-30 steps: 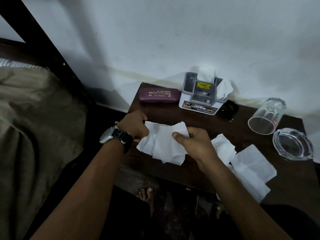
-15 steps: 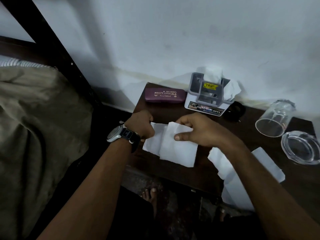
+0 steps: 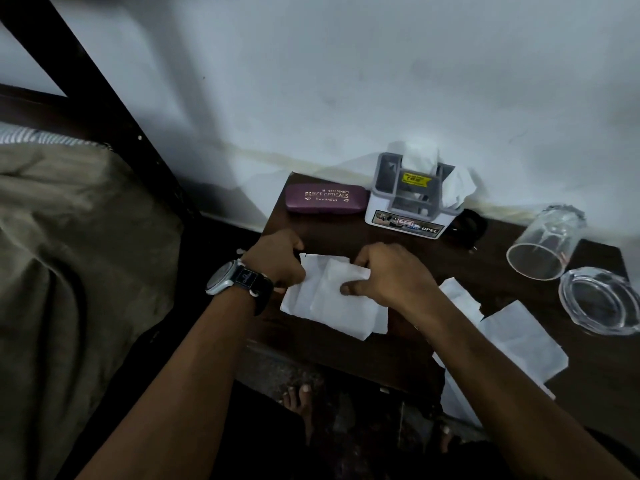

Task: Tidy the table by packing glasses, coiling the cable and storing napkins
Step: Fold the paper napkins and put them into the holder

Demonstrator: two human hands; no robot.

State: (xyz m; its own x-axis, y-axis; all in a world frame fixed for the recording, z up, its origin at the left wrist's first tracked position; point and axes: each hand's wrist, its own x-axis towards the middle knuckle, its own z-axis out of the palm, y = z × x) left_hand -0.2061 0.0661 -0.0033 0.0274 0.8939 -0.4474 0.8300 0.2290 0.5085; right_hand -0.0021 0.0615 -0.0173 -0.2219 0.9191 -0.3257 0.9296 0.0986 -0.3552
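We look down on a dark brown wooden surface (image 3: 346, 355) set against a pale wall, where both hands work a folded white paper napkin (image 3: 332, 303) lying near its front left edge. Our left hand (image 3: 277, 261), a black-strapped wristwatch (image 3: 239, 282) on its wrist, is closed on the napkin's left edge; our right hand (image 3: 388, 275) curls over the right side, thumb pressing the top layer flat. More loose white napkins (image 3: 519, 337) lie spread to the right, partly under our right forearm. At the back stand a maroon hard-shell glasses case (image 3: 325, 198) and, just beside it, a grey and white plastic napkin holder (image 3: 412, 195) with tissues poking out. Farther right, a clear drinking glass (image 3: 543, 244) lies tipped on its side next to a clear glass ashtray (image 3: 599, 299).
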